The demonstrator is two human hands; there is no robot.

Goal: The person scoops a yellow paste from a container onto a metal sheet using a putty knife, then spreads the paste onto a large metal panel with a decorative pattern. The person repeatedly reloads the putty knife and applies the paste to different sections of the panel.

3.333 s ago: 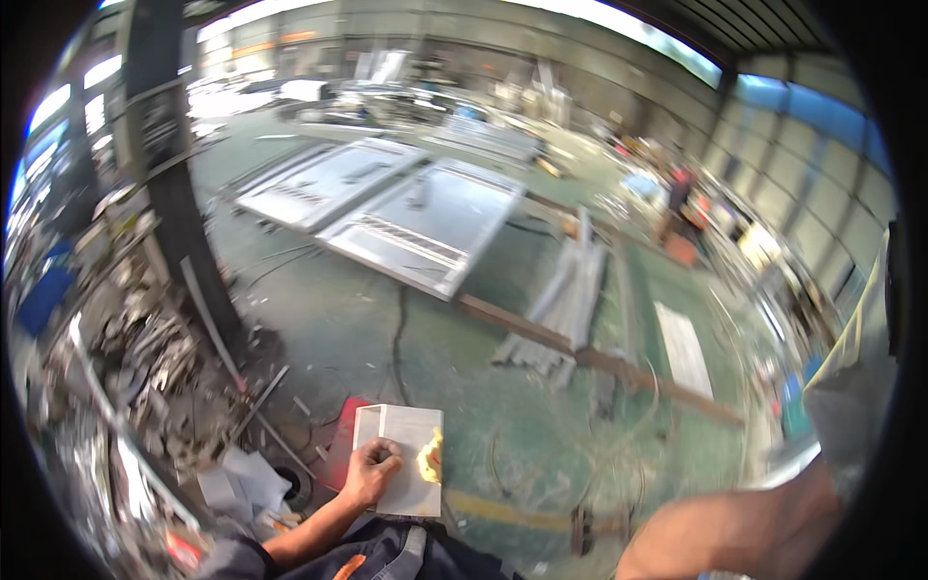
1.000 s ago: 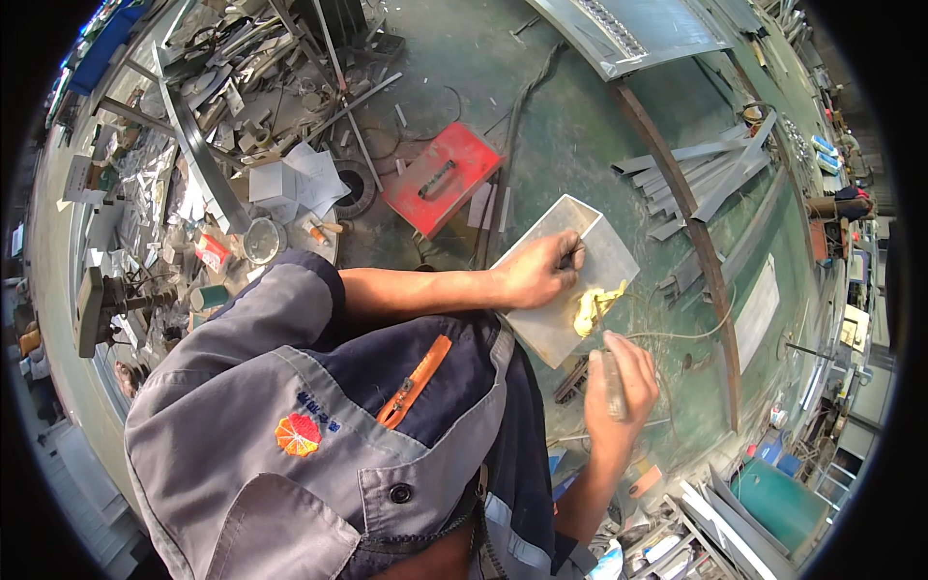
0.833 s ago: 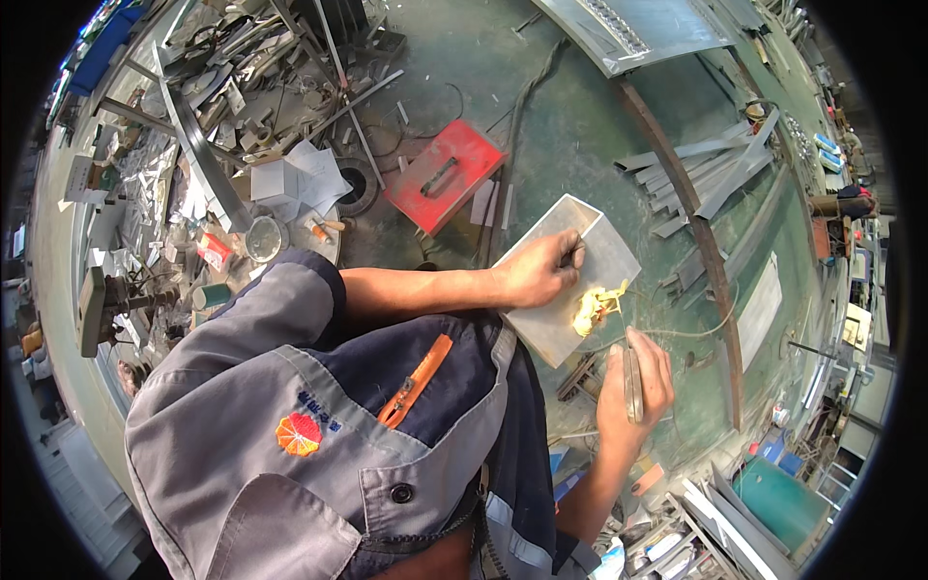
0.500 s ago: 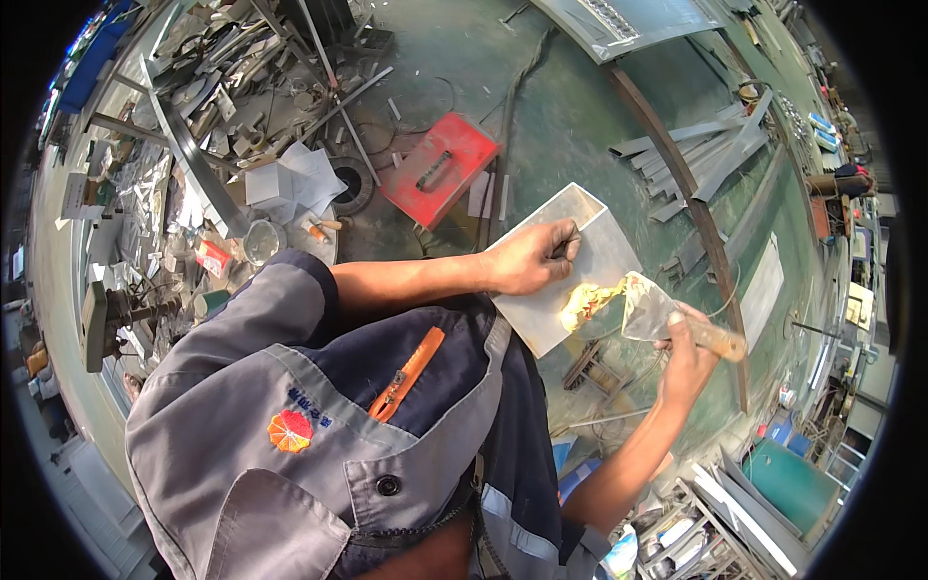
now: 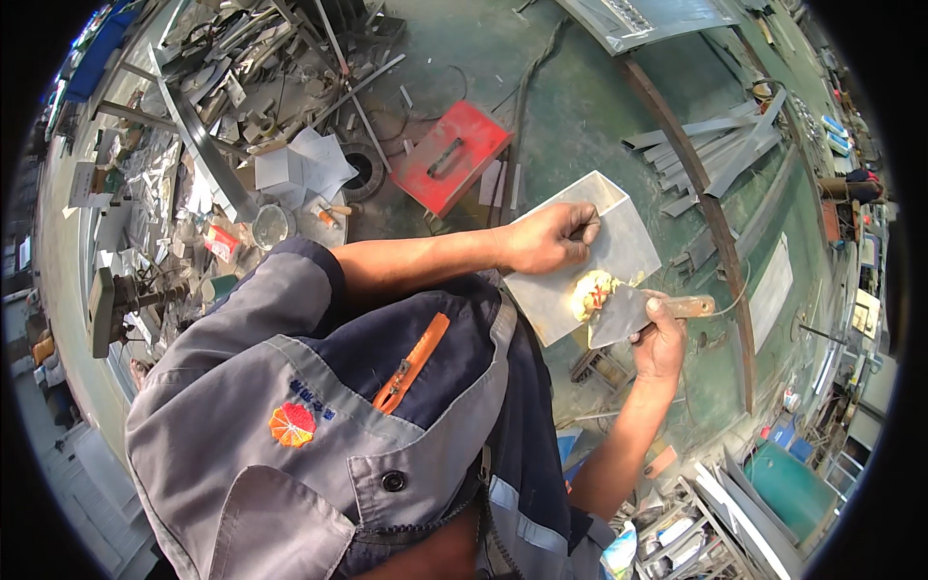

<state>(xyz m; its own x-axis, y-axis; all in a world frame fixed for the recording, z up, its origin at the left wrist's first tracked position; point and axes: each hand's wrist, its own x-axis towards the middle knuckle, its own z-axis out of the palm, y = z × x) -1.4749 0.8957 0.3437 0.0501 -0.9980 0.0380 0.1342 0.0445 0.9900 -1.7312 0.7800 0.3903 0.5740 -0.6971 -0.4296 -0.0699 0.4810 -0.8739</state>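
Note:
A grey rectangular box (image 5: 628,249) with an open far end slants in front of my lap. On its face sits a lump of yellow putty (image 5: 587,293) streaked with red. My left hand (image 5: 553,238) is closed in a fist over the upper part of the box; whatever the curled fingers hold is hidden. In my right hand (image 5: 661,338) is a putty knife (image 5: 620,315), its wooden handle pointing right. The flat grey blade touches the putty, covering its right side, and a little yellow shows along the blade's lower edge.
Beyond the box a red metal case (image 5: 451,158) with a handle stands on the green floor. Scrap metal and offcuts (image 5: 232,87) are piled at the far left. A brown curved bar (image 5: 684,159) and long metal strips (image 5: 710,145) lie to the right.
My right hand has brought the putty knife left against the putty and turned the blade over; its putty-smeared face no longer shows. The left hand keeps its place on the box.

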